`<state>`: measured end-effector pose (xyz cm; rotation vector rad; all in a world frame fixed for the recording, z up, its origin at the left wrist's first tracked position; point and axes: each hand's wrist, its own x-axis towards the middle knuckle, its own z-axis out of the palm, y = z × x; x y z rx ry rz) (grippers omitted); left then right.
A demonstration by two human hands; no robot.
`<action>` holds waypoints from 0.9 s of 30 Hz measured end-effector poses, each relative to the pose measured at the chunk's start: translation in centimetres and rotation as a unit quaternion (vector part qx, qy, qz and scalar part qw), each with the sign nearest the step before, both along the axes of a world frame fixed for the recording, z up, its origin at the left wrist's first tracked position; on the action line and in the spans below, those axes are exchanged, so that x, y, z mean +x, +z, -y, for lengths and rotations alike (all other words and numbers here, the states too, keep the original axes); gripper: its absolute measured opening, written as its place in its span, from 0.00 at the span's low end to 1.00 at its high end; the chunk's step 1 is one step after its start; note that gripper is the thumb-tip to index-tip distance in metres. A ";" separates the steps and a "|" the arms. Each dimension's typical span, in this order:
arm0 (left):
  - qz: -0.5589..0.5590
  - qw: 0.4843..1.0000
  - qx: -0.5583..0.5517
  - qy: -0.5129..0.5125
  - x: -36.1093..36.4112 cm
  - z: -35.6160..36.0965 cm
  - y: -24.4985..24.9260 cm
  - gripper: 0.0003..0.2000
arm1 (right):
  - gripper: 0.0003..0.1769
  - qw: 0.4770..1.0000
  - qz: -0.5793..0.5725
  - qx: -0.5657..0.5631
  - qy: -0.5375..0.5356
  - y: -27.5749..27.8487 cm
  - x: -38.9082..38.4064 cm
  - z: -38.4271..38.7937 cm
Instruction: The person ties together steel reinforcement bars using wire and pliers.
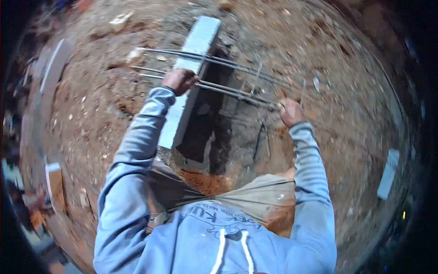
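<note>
Both hands, left hand (179,81) and right hand (290,112), have fingers clamped on a thin steel rebar cage (228,77) above a pale concrete block (189,77), mid-frame.

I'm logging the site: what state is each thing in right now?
rebar cage: held about level, off the ground.
left hand: shut on the rebar cage.
right hand: shut on the rebar cage.
pit: open, dark inside, below the cage.
block: lying along the pit's edge, under the cage.
</note>
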<state>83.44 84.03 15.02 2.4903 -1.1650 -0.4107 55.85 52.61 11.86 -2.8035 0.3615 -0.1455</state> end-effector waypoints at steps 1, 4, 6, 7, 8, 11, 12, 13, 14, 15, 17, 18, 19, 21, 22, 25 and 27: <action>0.016 0.999 0.011 -0.046 0.5 0.1 -0.1 0.17 | 0.07 1.000 0.001 -0.003 -0.021 -0.4 -0.5 -0.3; 0.008 0.997 -0.013 -0.075 0.7 0.0 0.8 0.17 | 0.08 0.982 0.134 0.023 -0.129 2.6 -1.5 -3.2; -0.069 0.993 -0.063 -0.068 1.5 -0.4 -0.7 0.17 | 0.08 0.979 0.083 0.005 -0.187 1.8 -3.4 -3.8; -0.071 0.992 -0.061 -0.083 1.7 -0.2 -0.1 0.18 | 0.09 0.971 0.042 -0.005 -0.233 1.1 -4.4 -4.2; -0.076 0.990 -0.067 -0.097 2.0 -0.2 0.1 0.18 | 0.12 0.964 -0.099 -0.062 -0.237 -0.1 -5.1 -4.5; -0.065 0.990 -0.037 -0.123 2.4 -0.3 0.6 0.16 | 0.16 0.860 -0.413 -0.007 -0.300 -6.1 -6.9 -6.4; -0.087 0.987 -0.065 -0.114 2.5 -0.3 -0.2 0.16 | 0.18 0.860 -0.337 0.034 -0.381 -9.8 -8.5 -7.4; -0.104 0.985 -0.090 -0.100 2.7 -0.5 -0.8 0.16 | 0.20 0.852 -0.253 0.078 -0.451 -14.4 -10.3 -8.7; -0.110 0.988 -0.047 -0.101 2.4 -0.3 0.5 0.15 | 0.24 0.822 -0.283 0.096 -0.485 -17.5 -10.3 -9.3; -0.100 0.989 -0.041 -0.097 3.1 -0.4 -0.8 0.14 | 0.28 0.789 -0.313 0.112 -0.517 -20.5 -10.4 -9.9; -0.102 0.987 -0.067 -0.102 3.3 -0.6 -0.7 0.12 | 0.33 0.741 -0.324 0.134 -0.573 -22.3 -9.5 -11.9; -0.094 0.989 -0.045 -0.104 3.1 -0.5 0.5 0.13 | 0.34 0.728 -0.302 0.141 -0.599 -20.6 -8.0 -13.3; -0.092 0.989 -0.027 -0.114 2.8 -0.2 1.4 0.13 | 0.31 0.710 -0.308 0.133 -0.619 -21.0 -7.7 -13.6; -0.077 0.990 -0.036 -0.112 2.9 -0.3 1.1 0.16 | 0.26 0.688 -0.296 0.143 -0.647 -21.9 -7.3 -13.0; -0.047 0.992 -0.001 -0.119 2.9 0.0 1.2 0.17 | 0.23 0.682 -0.287 0.148 -0.657 -21.9 -7.7 -12.6; -0.015 0.992 -0.069 -0.108 2.7 -0.4 -0.6 0.15 | 0.15 0.670 -0.208 0.195 -0.686 -21.6 -10.7 -10.1; -0.077 0.993 -0.024 -0.084 2.5 -0.3 0.4 0.15 | 0.12 0.620 -0.069 0.305 -0.720 -20.7 -15.1 -7.3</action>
